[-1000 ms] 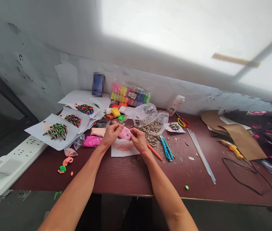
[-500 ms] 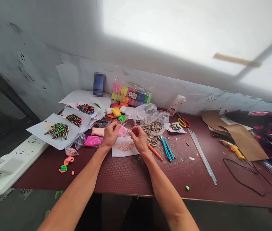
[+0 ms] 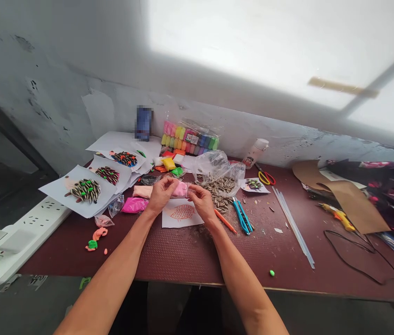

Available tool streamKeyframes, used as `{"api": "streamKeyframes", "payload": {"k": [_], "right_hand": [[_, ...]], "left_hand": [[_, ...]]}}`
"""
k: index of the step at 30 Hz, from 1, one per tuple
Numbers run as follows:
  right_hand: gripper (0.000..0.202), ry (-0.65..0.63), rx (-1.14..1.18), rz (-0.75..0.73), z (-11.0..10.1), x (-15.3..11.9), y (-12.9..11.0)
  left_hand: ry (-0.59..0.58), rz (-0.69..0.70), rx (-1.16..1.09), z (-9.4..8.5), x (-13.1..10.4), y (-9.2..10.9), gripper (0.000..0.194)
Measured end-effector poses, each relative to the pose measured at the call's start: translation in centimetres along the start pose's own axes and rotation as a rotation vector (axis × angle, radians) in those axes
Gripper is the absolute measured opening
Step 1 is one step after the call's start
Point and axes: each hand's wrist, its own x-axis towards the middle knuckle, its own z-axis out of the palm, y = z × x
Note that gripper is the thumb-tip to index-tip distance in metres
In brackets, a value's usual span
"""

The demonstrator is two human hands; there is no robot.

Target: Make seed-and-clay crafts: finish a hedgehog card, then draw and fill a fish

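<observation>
A small clear packet of pink clay [image 3: 180, 189] is held up between my two hands. My left hand [image 3: 162, 194] pinches its left end, and my right hand [image 3: 201, 200] grips the plastic at its right end. Below them lies a white paper [image 3: 182, 221] with an orange oval drawing. Sunflower seeds [image 3: 222, 186] are heaped behind and right of my right hand, partly under a clear bag [image 3: 214, 163]. A magenta clay packet [image 3: 134, 204] and a pale peach one [image 3: 142, 191] rest left of my left hand.
Finished seed hedgehog pictures [image 3: 84, 190] lie at the left by a power strip [image 3: 18, 237]. Right of the paper are an orange pen [image 3: 225, 221], a blue cutter [image 3: 241, 216], scissors [image 3: 265, 177], clear glue sticks [image 3: 293, 228] and a glue gun [image 3: 339, 216]. A bottle [image 3: 255, 153] stands behind.
The pink packet now shows more fully between my hands and sits slightly further right. My fingers have shifted a little on it; the rest looks the same.
</observation>
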Motion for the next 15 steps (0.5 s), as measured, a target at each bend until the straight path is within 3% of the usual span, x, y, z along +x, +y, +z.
{"api": "streamKeyframes", "payload": {"k": [15], "right_hand": [[0.033,-0.102,0.024,0.073,0.6,-0.4,-0.4]], "left_hand": [[-0.094,0.041,0.169,-0.3,-0.5,1.1,0.022]]}}
